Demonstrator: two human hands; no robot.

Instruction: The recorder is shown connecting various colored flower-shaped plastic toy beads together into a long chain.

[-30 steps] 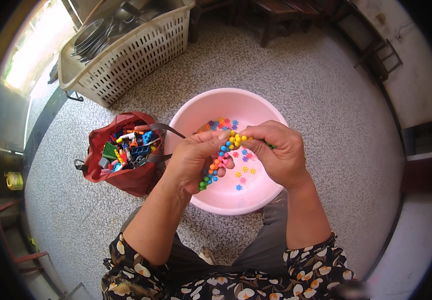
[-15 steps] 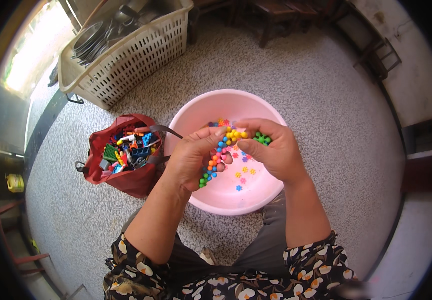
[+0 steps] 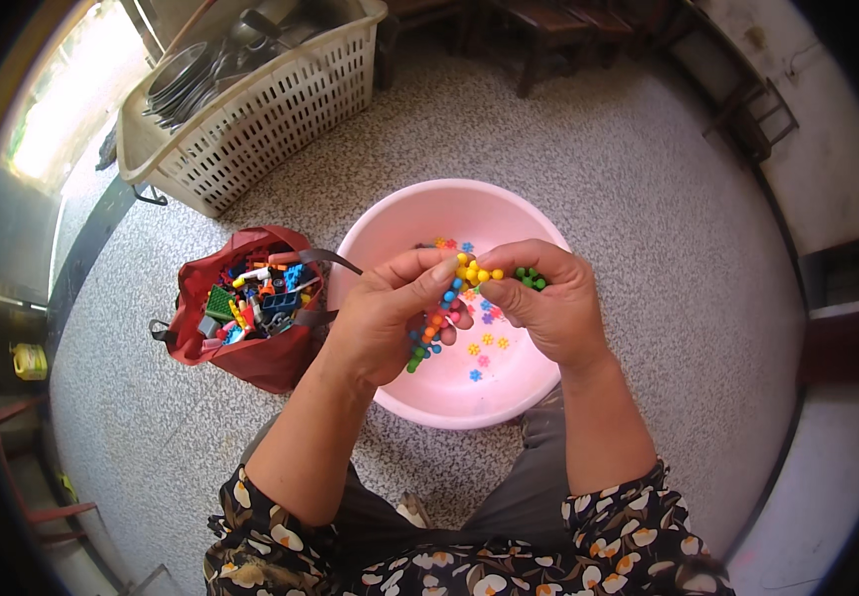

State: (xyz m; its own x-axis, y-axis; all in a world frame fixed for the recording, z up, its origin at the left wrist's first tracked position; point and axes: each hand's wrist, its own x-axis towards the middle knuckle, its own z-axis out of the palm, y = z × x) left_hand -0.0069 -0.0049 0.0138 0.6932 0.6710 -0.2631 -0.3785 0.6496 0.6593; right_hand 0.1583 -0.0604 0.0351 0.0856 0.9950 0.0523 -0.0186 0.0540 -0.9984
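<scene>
Speckled floor (image 3: 668,258) beneath seemingly pinched hands (image 3: 370,316)

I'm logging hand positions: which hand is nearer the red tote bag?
Left. The left hand is right of the red tote bag, over the left side of the pink basin; the right hand is farther off, over its right side.

Linked knobby pieces (image 3: 474,272): smooth plastic, slight gloss. Pink basin (image 3: 380,233): smooth plastic, soft sheen. Red bag (image 3: 275,364): matt cloth, creased. Off-white crate (image 3: 250,139): plastic, dull, slotted. Pans (image 3: 176,81) in it: metal, dull shine. Stools (image 3: 548,14): dark wood. Sleeves (image 3: 616,509): printed cloth, matt. Trousers (image 3: 541,447): plain matt cloth. Floor (image 3: 668,238): hard, speckled, low sheen.
</scene>
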